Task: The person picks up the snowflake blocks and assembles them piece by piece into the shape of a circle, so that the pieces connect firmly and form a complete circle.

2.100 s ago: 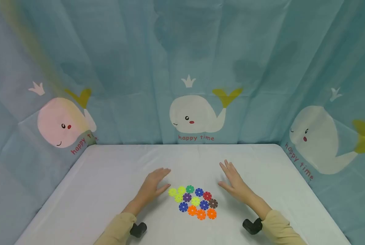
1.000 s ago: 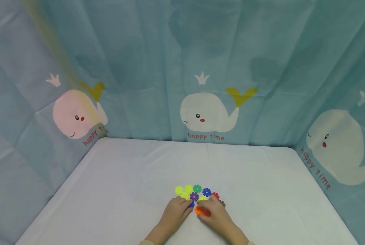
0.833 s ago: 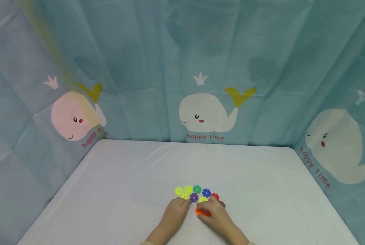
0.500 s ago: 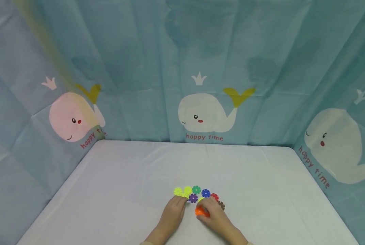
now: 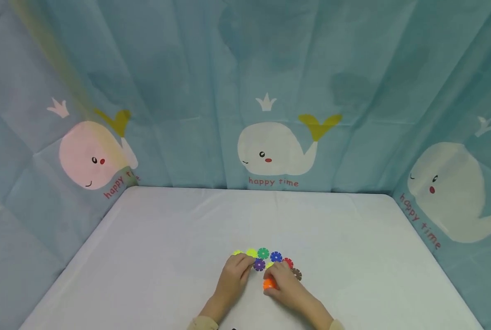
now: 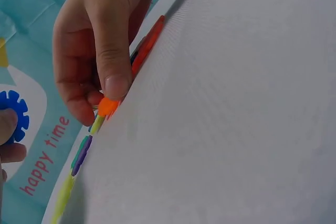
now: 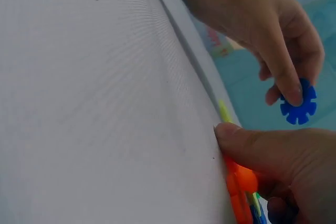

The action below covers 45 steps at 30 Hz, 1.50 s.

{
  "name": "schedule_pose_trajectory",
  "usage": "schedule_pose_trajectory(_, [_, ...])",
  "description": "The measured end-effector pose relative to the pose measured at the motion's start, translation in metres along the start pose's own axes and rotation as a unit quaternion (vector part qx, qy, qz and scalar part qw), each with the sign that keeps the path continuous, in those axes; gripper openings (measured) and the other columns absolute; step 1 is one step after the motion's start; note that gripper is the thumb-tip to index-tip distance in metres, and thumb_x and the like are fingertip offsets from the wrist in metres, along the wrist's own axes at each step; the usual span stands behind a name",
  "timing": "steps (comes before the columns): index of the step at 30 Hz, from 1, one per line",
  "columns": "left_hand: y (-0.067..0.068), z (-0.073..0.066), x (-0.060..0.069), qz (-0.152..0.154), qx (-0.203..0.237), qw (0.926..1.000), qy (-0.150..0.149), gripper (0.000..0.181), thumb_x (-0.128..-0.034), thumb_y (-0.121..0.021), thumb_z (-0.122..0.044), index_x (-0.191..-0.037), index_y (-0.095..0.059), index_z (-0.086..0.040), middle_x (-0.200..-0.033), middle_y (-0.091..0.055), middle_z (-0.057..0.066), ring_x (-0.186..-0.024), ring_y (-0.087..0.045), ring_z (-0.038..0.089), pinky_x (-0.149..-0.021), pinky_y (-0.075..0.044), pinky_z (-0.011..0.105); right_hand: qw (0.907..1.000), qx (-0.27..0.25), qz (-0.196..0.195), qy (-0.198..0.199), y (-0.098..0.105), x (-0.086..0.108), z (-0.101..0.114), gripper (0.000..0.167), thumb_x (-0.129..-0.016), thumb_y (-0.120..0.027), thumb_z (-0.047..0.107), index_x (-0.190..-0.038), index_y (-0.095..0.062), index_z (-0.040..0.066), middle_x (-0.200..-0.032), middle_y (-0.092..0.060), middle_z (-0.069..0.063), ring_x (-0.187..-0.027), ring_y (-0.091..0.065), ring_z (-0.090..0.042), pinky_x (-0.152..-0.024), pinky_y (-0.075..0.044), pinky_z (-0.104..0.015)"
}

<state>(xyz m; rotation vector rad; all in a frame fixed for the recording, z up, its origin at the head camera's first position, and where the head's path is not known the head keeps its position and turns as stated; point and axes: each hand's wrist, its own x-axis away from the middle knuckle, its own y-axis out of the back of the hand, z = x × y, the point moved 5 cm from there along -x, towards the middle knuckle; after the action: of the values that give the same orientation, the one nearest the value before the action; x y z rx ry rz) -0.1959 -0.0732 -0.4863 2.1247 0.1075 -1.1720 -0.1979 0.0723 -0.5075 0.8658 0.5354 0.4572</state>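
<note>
Item: left hand (image 5: 234,274), 1. Thumb and fingers together, pinching the rim of 1 blue disc (image 7: 303,113), notched, lifted off the table (image 5: 167,238).

Item: right hand (image 5: 286,284), 1. Thumb and fingers curled round 1 orange disc (image 5: 269,284) at the near edge of the group; more orange shows beneath, count hidden.

Item: discs lying flat beyond and between the hands. Green disc (image 5: 263,253), 1; purple disc (image 5: 259,265), 1, just beside the left fingertips; second blue disc (image 5: 276,256), 1; red disc (image 5: 287,263), 1, and brown disc (image 5: 297,274), 1, both just beyond the right hand; yellow discs (image 5: 251,252), at least 3, partly covered.

Progress, as judged: early. Done: 1 blue disc raised, 1 orange disc gripped. Left: the flat discs, not taken up. Whether the orange pieces are joined cannot be told.

Surface: table, white, smooth, far corners rounded.

Room: cloth (image 5: 188,68), blue-green, hung on 3 sides, creased. Printed whales (image 5: 266,149), 3, each with a crown (image 5: 266,102) above and red lettering (image 5: 273,182) reading "happy time". Tan cuffs (image 5: 202,323), 2, at the wrists.
</note>
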Motion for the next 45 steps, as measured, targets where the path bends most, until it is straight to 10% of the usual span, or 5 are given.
schedule_pose_trajectory(13, [-0.002,-0.006,-0.003,-0.004,0.052,0.9984,-0.019,0.009,-0.0779,-0.063,0.002,-0.086,-0.062,-0.003,-0.085,-0.06,0.001,-0.079,-0.058,0.013,-0.075,-0.044,0.02,0.9899,-0.111,-0.084,-0.03,0.014,0.005,-0.007,0.021,-0.073,-0.074,0.017,-0.076,-0.053,0.018,-0.071,-0.048,0.014,-0.06,-0.043,-0.003,-0.052,-0.039,-0.019])
schedule_pose_trajectory(20, [-0.011,-0.001,-0.004,-0.002,0.103,0.9939,0.04,0.02,-0.072,-0.066,0.008,-0.088,-0.061,-0.002,-0.085,-0.06,0.002,-0.077,-0.057,0.01,-0.071,-0.044,0.018,0.8589,-0.424,-0.228,-0.176,0.025,0.011,-0.034,0.019,-0.082,-0.064,0.006,-0.093,-0.054,-0.007,-0.069,-0.055,-0.017,-0.05,-0.054,-0.017,-0.049,-0.047,-0.025])
schedule_pose_trajectory(26, [-0.026,-0.004,-0.016,0.015,0.114,0.9909,0.07,0.007,-0.0838,-0.06,-0.003,-0.091,-0.061,-0.004,-0.086,-0.059,0.001,-0.075,-0.054,0.007,-0.068,-0.044,0.016,0.8188,-0.5,-0.205,-0.194,0.021,0.009,-0.039,0.022,-0.085,-0.058,0.004,-0.092,-0.047,-0.014,-0.072,-0.056,-0.024,-0.06,-0.06,-0.02,-0.059,-0.05,-0.03])
schedule_pose_trajectory(35, [-0.027,-0.009,-0.012,-0.005,0.12,0.9908,0.062,0.008,-0.0796,-0.064,0.002,-0.086,-0.062,-0.001,-0.082,-0.06,0.002,-0.072,-0.055,0.008,-0.065,-0.043,0.015,0.8118,-0.533,-0.177,-0.159,0.017,0.007,-0.04,0.018,-0.091,-0.048,0.006,-0.092,-0.039,-0.01,-0.065,-0.054,-0.007,-0.048,-0.051,-0.012,-0.047,-0.044,-0.02])
schedule_pose_trajectory(45, [-0.027,-0.006,-0.016,0.002,0.134,0.9877,0.08,0.004,-0.085,-0.06,-0.004,-0.088,-0.061,-0.005,-0.081,-0.059,0.001,-0.068,-0.053,0.005,-0.061,-0.043,0.014,0.8626,-0.489,-0.101,-0.083,0.022,-0.002,-0.035,0.028,-0.093,-0.046,0.005,-0.114,-0.034,-0.01,-0.066,-0.053,-0.013,-0.047,-0.046,-0.013,-0.043,-0.04,-0.022])
